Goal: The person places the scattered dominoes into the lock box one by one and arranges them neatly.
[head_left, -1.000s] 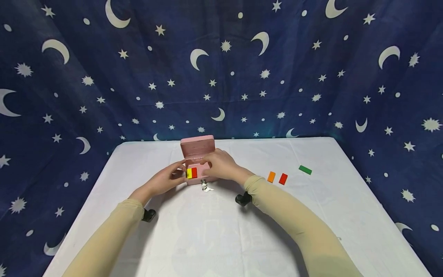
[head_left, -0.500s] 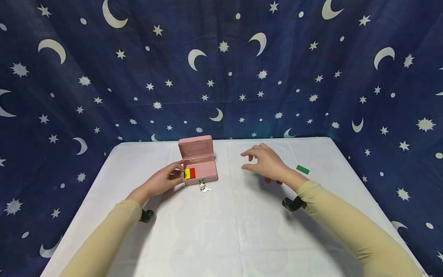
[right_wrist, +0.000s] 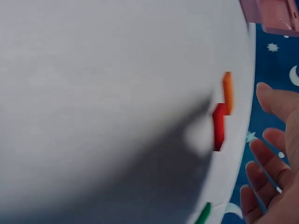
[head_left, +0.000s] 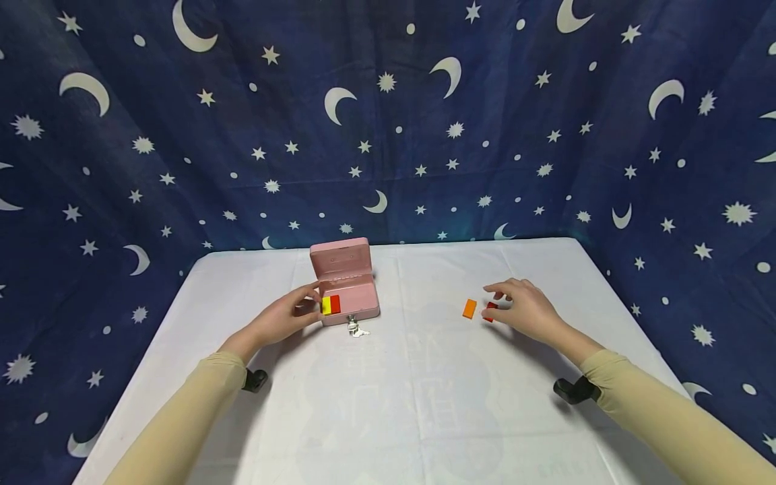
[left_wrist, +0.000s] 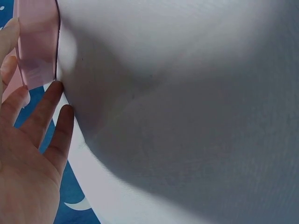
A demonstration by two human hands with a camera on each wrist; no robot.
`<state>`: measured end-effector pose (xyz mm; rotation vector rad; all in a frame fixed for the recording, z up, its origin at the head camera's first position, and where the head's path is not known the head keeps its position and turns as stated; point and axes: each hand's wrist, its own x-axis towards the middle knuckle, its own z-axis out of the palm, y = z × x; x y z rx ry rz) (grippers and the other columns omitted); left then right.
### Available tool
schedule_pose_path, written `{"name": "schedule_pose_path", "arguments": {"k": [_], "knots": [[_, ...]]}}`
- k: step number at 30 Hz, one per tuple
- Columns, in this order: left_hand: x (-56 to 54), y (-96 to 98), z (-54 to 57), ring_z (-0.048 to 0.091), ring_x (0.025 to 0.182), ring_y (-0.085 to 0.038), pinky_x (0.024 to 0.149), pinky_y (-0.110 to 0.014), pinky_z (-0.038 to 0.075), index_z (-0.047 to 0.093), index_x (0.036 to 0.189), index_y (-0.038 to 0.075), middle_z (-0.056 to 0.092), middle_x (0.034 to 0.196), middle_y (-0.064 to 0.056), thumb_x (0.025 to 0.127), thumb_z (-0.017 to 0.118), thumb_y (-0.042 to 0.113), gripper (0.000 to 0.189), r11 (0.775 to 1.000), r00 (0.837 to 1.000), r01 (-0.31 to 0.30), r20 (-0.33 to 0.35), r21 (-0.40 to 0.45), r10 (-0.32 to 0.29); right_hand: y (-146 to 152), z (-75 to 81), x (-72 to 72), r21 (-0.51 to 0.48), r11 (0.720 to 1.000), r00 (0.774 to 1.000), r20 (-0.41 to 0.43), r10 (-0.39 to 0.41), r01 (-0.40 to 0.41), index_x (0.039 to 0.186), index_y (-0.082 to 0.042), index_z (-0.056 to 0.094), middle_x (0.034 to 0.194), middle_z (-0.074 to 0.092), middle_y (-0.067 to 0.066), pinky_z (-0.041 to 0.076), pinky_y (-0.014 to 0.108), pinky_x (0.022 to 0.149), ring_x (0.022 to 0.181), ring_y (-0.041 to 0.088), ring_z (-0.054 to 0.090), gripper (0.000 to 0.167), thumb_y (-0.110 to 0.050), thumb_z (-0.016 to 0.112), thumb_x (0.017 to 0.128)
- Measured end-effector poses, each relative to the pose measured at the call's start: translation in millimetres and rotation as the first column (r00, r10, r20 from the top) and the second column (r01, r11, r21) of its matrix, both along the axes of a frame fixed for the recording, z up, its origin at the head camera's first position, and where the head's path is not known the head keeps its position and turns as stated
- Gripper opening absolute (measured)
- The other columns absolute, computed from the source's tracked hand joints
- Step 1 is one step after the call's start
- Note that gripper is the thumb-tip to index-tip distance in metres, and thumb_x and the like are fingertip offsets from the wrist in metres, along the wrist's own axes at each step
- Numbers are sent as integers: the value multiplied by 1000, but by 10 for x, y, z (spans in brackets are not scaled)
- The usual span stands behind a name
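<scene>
Parted, relaxed fingers mark both grips: the right hand (head_left: 527, 313) hovers well to the right of a pink box (head_left: 359, 296), thumb and fingers spread above a loose red block (head_left: 492, 311), while the left hand (head_left: 279, 323) rests its fingertips against the box's left side. To the box's right, between it and the loose red block, lies an orange block (head_left: 469, 308); the right wrist view catches part of a green block (right_wrist: 203, 213) farther from the box than those two. Inside the box, a yellow block (head_left: 327, 306) and a second red block (head_left: 335, 304) lie side by side at the left end, near the front. Its lid (head_left: 341, 259) stands raised at the back, and a set of keys (head_left: 359, 330) hangs at the lock (head_left: 352, 319) on its front. Beneath the box spreads a white cloth (head_left: 376, 404); behind it rises a navy curtain (head_left: 412, 182) patterned with moons and stars. Tan sleeves (head_left: 182, 421) reach toward the box from the near side, a black wrist device (head_left: 255, 380) on each arm.
</scene>
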<state>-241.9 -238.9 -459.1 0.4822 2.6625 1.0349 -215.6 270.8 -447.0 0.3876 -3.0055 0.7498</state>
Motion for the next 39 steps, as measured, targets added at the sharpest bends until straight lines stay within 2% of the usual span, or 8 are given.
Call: {"name": "schedule_pose_path", "arguments": {"k": [6, 10, 13, 21, 32, 39], "knots": [[5, -3, 5, 52, 135, -33, 116, -55, 34, 59, 121, 16, 33, 164, -4, 96, 73, 33, 33, 1000, 1000, -3, -7, -11, 3, 108, -195, 107, -27, 997, 998, 7, -66, 66, 130, -8, 67, 107, 68, 8, 44, 48, 84, 98, 28, 55, 60, -41, 84, 83], [-2, 0, 5, 52, 134, -33, 116, -55, 34, 59, 121, 16, 33, 164, -3, 96, 73, 32, 32, 1000, 1000, -2, -6, -16, 2, 110, -294, 156, -39, 991, 992, 18, -125, 125, 132, -4, 65, 111, 67, 13, 45, 52, 87, 102, 32, 53, 65, -41, 84, 83], [-8, 5, 4, 53, 134, -32, 116, -54, 35, 59, 121, 17, 33, 164, -1, 95, 73, 33, 33, 1000, 1000, -8, 1, -13, 8, 96, -333, 178, -69, 983, 986, 29, -167, 169, 133, -2, 64, 115, 67, 17, 44, 52, 88, 106, 35, 52, 66, -39, 84, 83], [-17, 4, -2, 53, 134, -32, 115, -54, 36, 59, 120, 17, 32, 164, -2, 95, 73, 34, 32, 1000, 1000, 2, -6, -14, -2, 69, -401, 182, -108, 964, 968, 79, -237, 244, 132, -3, 63, 115, 65, 20, 45, 43, 80, 107, 35, 50, 63, -39, 83, 84], [-21, 12, -3, 52, 135, -32, 116, -55, 34, 59, 120, 19, 32, 164, -1, 95, 73, 34, 32, 1000, 1000, -1, -9, -21, 0, 60, -429, 174, -111, 960, 966, 65, -252, 258, 131, -4, 65, 115, 64, 20, 42, 44, 78, 106, 35, 50, 60, -37, 82, 85], [-9, 3, -17, 53, 134, -32, 116, -53, 35, 58, 118, 17, 32, 164, -3, 95, 74, 33, 32, 1000, 1000, 1, -4, -3, -1, 47, -435, 180, -106, 962, 967, 41, -250, 253, 128, -3, 67, 115, 64, 21, 41, 50, 81, 105, 36, 50, 56, -35, 83, 84]]}}
